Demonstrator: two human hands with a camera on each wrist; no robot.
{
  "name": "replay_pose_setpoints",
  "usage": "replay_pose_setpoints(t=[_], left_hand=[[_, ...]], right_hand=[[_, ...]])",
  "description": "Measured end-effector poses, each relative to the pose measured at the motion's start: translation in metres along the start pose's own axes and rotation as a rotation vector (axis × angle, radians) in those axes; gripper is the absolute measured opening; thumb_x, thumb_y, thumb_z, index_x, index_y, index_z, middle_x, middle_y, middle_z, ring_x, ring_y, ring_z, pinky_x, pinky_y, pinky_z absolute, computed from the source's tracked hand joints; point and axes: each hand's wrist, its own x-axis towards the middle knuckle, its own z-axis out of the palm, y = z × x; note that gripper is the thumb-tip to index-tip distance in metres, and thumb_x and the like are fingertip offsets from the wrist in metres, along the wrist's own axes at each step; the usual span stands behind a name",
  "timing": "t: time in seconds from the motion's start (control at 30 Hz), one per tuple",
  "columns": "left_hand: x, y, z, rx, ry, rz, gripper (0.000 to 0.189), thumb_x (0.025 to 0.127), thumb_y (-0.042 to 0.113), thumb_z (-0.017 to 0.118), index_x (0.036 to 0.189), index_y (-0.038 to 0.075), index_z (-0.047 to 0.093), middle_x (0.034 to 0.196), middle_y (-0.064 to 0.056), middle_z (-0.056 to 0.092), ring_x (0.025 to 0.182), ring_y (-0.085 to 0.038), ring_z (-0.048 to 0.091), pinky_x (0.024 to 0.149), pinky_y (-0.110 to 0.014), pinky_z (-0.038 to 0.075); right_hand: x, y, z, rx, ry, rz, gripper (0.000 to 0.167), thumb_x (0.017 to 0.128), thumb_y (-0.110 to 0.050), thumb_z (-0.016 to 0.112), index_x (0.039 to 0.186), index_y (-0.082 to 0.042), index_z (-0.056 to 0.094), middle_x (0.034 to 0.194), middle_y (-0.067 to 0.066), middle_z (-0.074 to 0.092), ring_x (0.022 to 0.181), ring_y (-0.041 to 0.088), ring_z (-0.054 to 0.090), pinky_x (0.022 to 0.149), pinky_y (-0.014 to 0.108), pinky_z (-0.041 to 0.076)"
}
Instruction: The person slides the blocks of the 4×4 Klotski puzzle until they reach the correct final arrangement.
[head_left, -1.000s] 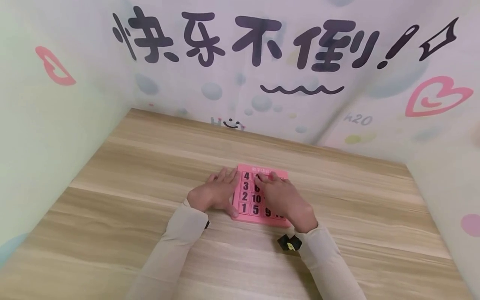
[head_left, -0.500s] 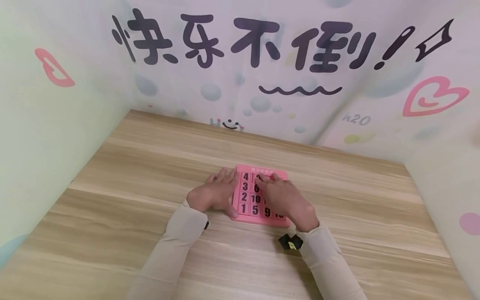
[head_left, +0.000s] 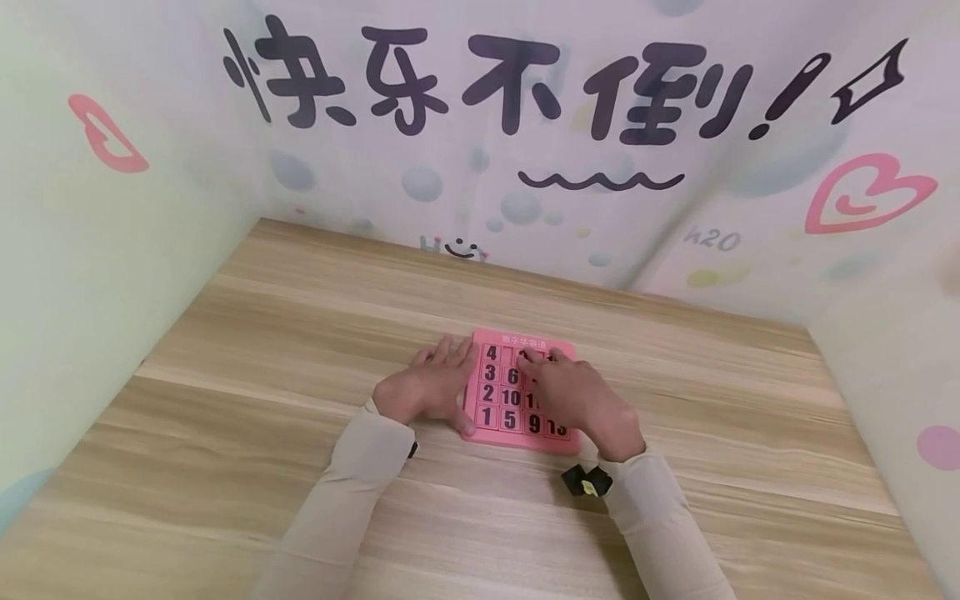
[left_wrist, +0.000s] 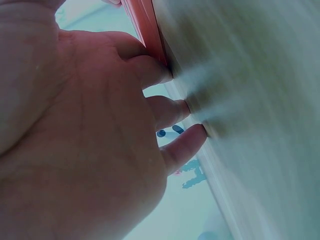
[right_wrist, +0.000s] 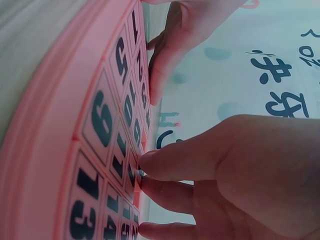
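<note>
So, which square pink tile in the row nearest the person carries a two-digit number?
The square pink tile with a black 13, at the row's right end; the 1 tile, 5 tile and 9 tile each show one digit.

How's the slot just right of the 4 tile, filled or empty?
At least partly empty: in the head view, the slot shows bare pink between the 4 tile and the right hand.
</note>
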Motion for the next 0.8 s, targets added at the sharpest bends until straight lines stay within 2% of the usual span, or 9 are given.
replay_pose_setpoints(t=[0.8], left_hand=[[-0.0017,0.0018,-0.0011,0.002,-0.001,-0.004,0.123,0.075,0.045,0.082,0.159,0.007,0.001,0.167,-0.008,-0.007,0.152,-0.032,-0.014,0.124,-0.048,-0.003]], right_hand=[[-0.0027,0.0044,-0.002,0.034,-0.007,0.018,0.047,0.105,-0.019,0.041,0.152,-0.017,0.041,0.16,0.008,0.034,0.143,0.038,0.037,0.109,0.057,0.04]])
